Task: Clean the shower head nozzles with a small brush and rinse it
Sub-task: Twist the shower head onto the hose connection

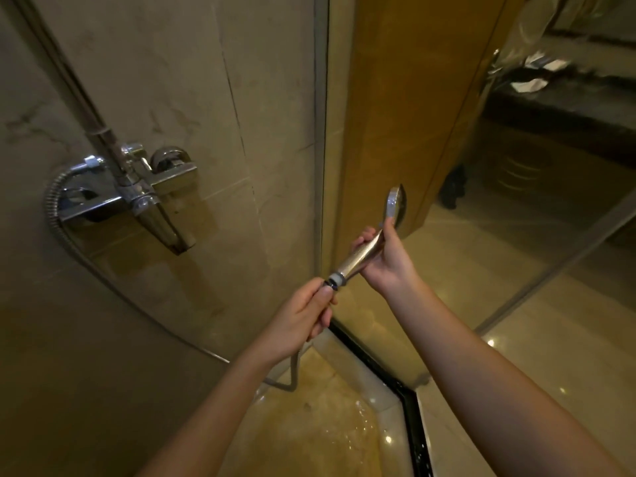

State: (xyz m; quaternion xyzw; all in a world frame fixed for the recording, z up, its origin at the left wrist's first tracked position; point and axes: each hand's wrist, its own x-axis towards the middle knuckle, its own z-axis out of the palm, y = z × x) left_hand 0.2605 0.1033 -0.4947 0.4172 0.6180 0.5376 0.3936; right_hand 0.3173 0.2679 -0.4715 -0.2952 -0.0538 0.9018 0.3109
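By the tiled wall, the mixer tap [151,194] is feeding a metal hose [113,284] that is looping down towards the wet floor [344,435] and up into the left hand [306,318], whose fingers are curling round the hose's end nut. The shower head [394,204] is slanting up and right from there, its round face edge-on beside the glass screen [447,270]. The right hand [385,261] is gripping its handle.

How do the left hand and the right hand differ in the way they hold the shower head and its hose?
The left hand grips the hose end at the connector; the right hand grips the shower head by its handle. The left hand sits lower in the picture; the right hand is higher, just below the spray face. Both are curled round metal parts.
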